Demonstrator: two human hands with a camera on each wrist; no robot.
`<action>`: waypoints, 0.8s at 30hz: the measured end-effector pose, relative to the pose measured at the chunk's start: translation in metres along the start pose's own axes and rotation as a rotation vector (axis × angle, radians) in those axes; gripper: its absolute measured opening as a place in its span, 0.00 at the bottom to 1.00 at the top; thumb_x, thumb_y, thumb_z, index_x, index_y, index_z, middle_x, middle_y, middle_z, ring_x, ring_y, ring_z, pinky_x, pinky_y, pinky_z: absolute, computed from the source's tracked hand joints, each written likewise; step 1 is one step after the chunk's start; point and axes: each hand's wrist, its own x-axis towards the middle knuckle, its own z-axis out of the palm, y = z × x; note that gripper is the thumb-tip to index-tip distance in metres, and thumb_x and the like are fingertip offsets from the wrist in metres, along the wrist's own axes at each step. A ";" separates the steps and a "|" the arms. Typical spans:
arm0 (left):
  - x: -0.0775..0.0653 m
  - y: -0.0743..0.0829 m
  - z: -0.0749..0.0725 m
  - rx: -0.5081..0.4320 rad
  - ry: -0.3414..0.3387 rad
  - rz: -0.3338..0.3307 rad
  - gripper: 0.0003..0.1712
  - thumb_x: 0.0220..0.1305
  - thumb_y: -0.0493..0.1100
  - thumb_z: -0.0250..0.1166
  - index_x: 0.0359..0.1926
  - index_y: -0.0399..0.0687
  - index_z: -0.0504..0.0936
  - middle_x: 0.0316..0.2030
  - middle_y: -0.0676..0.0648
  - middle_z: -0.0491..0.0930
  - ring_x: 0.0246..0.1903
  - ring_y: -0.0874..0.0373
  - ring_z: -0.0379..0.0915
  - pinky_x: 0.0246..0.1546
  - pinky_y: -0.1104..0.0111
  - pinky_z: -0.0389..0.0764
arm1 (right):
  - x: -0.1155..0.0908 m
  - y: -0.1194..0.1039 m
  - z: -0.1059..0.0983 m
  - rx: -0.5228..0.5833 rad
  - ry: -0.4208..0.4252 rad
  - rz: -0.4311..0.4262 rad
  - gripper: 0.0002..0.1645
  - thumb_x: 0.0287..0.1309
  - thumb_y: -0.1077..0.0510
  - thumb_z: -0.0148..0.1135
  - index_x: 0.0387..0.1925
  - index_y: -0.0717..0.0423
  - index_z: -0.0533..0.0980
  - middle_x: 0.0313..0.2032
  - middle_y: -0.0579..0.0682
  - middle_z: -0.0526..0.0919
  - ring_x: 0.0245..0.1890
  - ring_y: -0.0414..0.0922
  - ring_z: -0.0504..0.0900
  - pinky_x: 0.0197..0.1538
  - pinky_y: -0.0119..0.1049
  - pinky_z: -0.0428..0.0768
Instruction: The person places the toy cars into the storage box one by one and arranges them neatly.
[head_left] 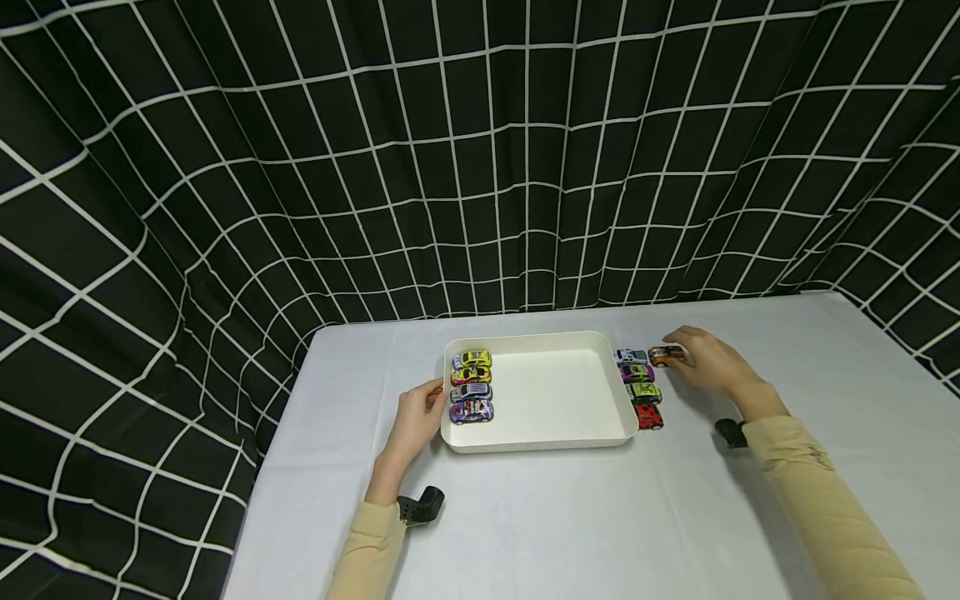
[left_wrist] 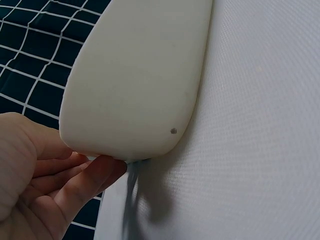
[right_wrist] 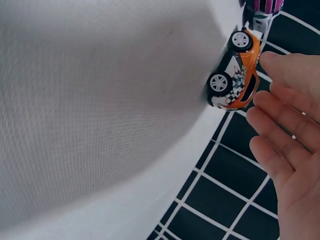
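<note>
Orange toy car (head_left: 663,357) sits just off the white tray's (head_left: 555,392) right side, and here's the right hand (head_left: 708,362) at it, fingers stretched, slightly apart! Four cars (head_left: 642,392) line that side; four more (head_left: 471,392) fill the tray's left end, left hand (head_left: 414,417) touching its wall, clamped or not, can't tell.

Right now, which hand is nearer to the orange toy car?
Right. The right hand is immediately beside the orange toy car; the left hand is well left of it, at the white tray.
</note>
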 end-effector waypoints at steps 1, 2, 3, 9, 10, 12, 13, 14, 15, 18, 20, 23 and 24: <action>0.000 0.000 0.000 -0.002 0.000 -0.002 0.16 0.61 0.30 0.57 0.50 0.25 0.75 0.38 0.34 0.81 0.35 0.49 0.79 0.37 0.63 0.81 | 0.000 0.000 0.000 0.001 -0.009 0.008 0.19 0.53 0.66 0.61 0.47 0.72 0.74 0.47 0.69 0.75 0.49 0.65 0.72 0.50 0.60 0.72; 0.000 0.000 0.000 -0.001 -0.001 -0.001 0.16 0.61 0.30 0.57 0.50 0.25 0.75 0.37 0.34 0.81 0.35 0.49 0.79 0.37 0.63 0.81 | 0.000 0.001 0.000 0.001 -0.017 0.015 0.20 0.53 0.66 0.61 0.48 0.72 0.73 0.48 0.70 0.74 0.50 0.66 0.71 0.50 0.60 0.71; -0.001 0.001 0.000 0.001 -0.001 -0.002 0.16 0.61 0.30 0.57 0.50 0.25 0.75 0.37 0.34 0.81 0.35 0.49 0.79 0.37 0.63 0.81 | 0.000 0.001 0.000 0.002 -0.027 0.024 0.21 0.52 0.66 0.61 0.48 0.73 0.73 0.49 0.70 0.73 0.51 0.66 0.71 0.51 0.60 0.71; 0.000 0.001 0.000 0.011 0.000 -0.015 0.17 0.62 0.31 0.57 0.50 0.26 0.76 0.37 0.36 0.81 0.34 0.51 0.79 0.36 0.64 0.81 | 0.001 0.005 -0.001 0.006 -0.069 0.059 0.24 0.51 0.67 0.62 0.51 0.74 0.71 0.51 0.72 0.71 0.53 0.68 0.68 0.53 0.62 0.68; 0.000 0.001 0.000 0.013 -0.001 -0.019 0.17 0.62 0.31 0.57 0.50 0.26 0.76 0.37 0.36 0.81 0.35 0.51 0.79 0.36 0.65 0.81 | 0.001 0.006 -0.001 0.009 -0.076 0.063 0.25 0.51 0.67 0.62 0.51 0.74 0.70 0.51 0.72 0.71 0.53 0.68 0.68 0.54 0.62 0.68; 0.000 0.001 0.000 0.012 -0.001 -0.024 0.17 0.62 0.31 0.57 0.51 0.26 0.76 0.37 0.36 0.81 0.35 0.51 0.79 0.37 0.65 0.81 | 0.002 0.007 -0.001 0.016 -0.088 0.065 0.25 0.51 0.67 0.62 0.52 0.74 0.70 0.51 0.72 0.70 0.53 0.68 0.68 0.54 0.62 0.68; 0.000 0.002 -0.001 0.013 -0.001 -0.021 0.17 0.62 0.31 0.57 0.51 0.26 0.76 0.37 0.36 0.81 0.35 0.51 0.79 0.36 0.65 0.81 | 0.002 0.008 -0.001 0.019 -0.091 0.062 0.25 0.51 0.67 0.62 0.52 0.74 0.70 0.51 0.72 0.71 0.53 0.68 0.68 0.53 0.62 0.68; -0.001 0.002 -0.001 0.013 -0.002 -0.018 0.17 0.62 0.31 0.57 0.51 0.26 0.75 0.37 0.36 0.81 0.35 0.51 0.79 0.36 0.64 0.81 | 0.002 0.008 -0.001 0.023 -0.095 0.058 0.25 0.51 0.67 0.62 0.52 0.75 0.70 0.51 0.72 0.71 0.53 0.68 0.68 0.54 0.62 0.68; -0.001 0.002 -0.001 0.012 -0.002 -0.019 0.17 0.62 0.31 0.57 0.51 0.26 0.75 0.37 0.36 0.81 0.35 0.51 0.79 0.37 0.64 0.81 | 0.003 0.009 -0.001 0.025 -0.098 0.057 0.25 0.50 0.67 0.62 0.51 0.75 0.70 0.51 0.72 0.71 0.53 0.68 0.68 0.54 0.62 0.68; -0.001 0.002 -0.001 0.012 -0.004 -0.021 0.17 0.62 0.31 0.57 0.51 0.26 0.75 0.37 0.36 0.81 0.35 0.50 0.79 0.37 0.64 0.81 | 0.004 0.011 0.000 0.029 -0.094 0.039 0.25 0.49 0.68 0.63 0.50 0.75 0.70 0.50 0.72 0.72 0.52 0.68 0.69 0.54 0.61 0.68; -0.001 0.002 -0.001 0.008 -0.005 -0.030 0.17 0.62 0.31 0.57 0.51 0.26 0.75 0.38 0.35 0.81 0.36 0.50 0.79 0.37 0.64 0.81 | 0.005 0.012 0.000 0.034 -0.093 0.030 0.25 0.48 0.69 0.63 0.49 0.76 0.71 0.49 0.73 0.73 0.51 0.68 0.70 0.54 0.61 0.68; 0.000 0.002 -0.001 0.008 -0.010 -0.035 0.17 0.63 0.31 0.57 0.51 0.26 0.75 0.38 0.35 0.81 0.36 0.50 0.79 0.37 0.65 0.81 | 0.006 0.013 0.001 0.044 -0.103 0.032 0.24 0.48 0.69 0.63 0.49 0.77 0.71 0.48 0.72 0.73 0.51 0.67 0.70 0.54 0.61 0.69; 0.000 0.002 -0.001 0.005 -0.010 -0.040 0.17 0.63 0.32 0.57 0.51 0.26 0.75 0.39 0.35 0.81 0.36 0.50 0.79 0.37 0.65 0.81 | 0.006 0.013 0.002 0.048 -0.109 0.037 0.24 0.48 0.69 0.63 0.49 0.77 0.71 0.48 0.72 0.73 0.51 0.67 0.70 0.54 0.61 0.69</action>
